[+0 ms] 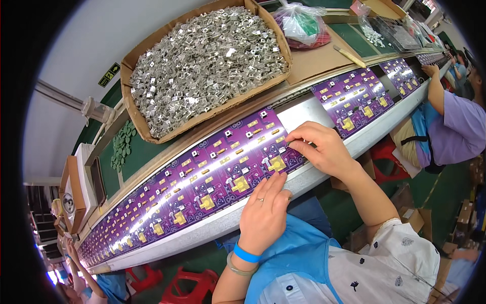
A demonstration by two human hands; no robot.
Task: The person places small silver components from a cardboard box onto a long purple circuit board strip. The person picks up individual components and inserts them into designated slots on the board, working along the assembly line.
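A long purple circuit board panel [223, 164] with gold pads and small parts lies on the metal conveyor rail in front of me. My left hand [263, 210] rests with outstretched fingers on the panel's near edge, beside a square gold pad [277, 163]. Over the panel's right end, my right hand [320, 150] has thumb and forefinger pinched together close to the board. A tiny dark piece shows at those fingertips, too small to name. A second purple panel [352, 101] lies further right, past a bare metal gap.
Behind the panels stands a cardboard box [212, 112] heaped with small metal brackets [207, 66]. Green disc-shaped parts [123, 144] lie left of it. A yellow-handled tool [349, 55] and a plastic bag [302, 25] are at the back right. Co-workers sit on both sides; red stools [190, 286] stand below.
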